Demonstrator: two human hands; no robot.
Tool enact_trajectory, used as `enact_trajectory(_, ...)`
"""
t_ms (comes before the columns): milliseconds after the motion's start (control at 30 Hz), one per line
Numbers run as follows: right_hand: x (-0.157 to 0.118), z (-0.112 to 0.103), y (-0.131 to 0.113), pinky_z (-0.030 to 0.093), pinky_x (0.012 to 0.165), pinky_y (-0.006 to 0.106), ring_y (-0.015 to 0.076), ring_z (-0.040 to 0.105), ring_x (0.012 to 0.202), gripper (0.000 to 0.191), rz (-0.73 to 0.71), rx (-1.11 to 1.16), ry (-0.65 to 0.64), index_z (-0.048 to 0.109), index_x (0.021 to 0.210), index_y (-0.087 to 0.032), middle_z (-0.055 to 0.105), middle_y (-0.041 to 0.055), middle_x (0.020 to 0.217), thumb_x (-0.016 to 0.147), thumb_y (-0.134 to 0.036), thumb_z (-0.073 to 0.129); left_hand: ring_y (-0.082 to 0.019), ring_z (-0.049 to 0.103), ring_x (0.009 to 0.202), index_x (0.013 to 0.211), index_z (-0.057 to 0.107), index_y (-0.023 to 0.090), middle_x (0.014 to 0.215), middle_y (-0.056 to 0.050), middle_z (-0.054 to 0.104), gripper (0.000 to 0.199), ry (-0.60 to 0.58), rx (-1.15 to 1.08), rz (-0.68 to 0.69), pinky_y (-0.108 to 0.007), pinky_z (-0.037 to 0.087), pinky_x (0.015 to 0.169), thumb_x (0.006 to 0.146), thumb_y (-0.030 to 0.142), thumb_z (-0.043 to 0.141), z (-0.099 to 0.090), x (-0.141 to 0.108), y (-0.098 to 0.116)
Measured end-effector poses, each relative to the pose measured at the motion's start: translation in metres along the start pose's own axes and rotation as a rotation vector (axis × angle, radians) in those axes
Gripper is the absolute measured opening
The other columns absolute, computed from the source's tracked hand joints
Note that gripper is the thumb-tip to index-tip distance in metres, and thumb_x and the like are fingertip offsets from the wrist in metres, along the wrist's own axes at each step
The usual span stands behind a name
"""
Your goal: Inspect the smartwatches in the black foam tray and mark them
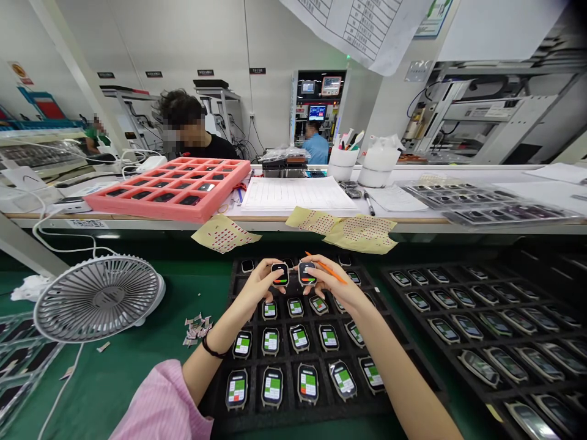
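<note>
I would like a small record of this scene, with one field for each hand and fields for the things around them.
Left hand: holds a smartwatch
Right hand: holds a second smartwatch and an orange pen
Under hands: black foam tray with rows of watches
Beside tray: grey desk fan

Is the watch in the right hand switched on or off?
On: the watch in the right hand shows a lit display with coloured bars.
</note>
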State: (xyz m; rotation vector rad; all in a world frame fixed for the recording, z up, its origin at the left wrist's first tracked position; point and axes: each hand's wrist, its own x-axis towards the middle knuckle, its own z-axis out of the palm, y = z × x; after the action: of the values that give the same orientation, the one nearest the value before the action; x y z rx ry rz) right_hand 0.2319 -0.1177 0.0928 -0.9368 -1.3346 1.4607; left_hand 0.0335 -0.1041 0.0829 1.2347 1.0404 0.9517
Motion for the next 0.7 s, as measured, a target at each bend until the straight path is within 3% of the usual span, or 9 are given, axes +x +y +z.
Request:
enact_trajectory(500,0.0016,0.0002,0.0005,0.037,0.036,0.019,0.0156,0.068,0.056,0.03,-0.001,0.076,-0.013,0.058,0.099,-0.02,0.069,0.0078,0.096,0.081,-0.044,0.063,-0.014,0.066,0.063,0.103,0.055,0.023,0.084,-0.001,0.058,0.04,-0.056,-0.044,-0.019,-0.013,0.032,0.033,0.076,0.052,0.062,-0.0002,-0.0062,0.0082)
enact_trajectory(700,0.0016,-0.0004,0.0005,0.036,0.035,0.019,0.0162,0.068,0.056,0.027,0.0,0.125,-0.03,0.059,0.097,-0.02,0.07,0.0085,0.099,0.083,-0.043,0.062,-0.012,0.065,0.063,0.104,0.053,0.023,0.093,-0.002,0.055,0.043,-0.058,0.003,0.028,-0.012,0.032,0.032,0.073,0.049,0.067,-0.0005,-0.0079,0.0088)
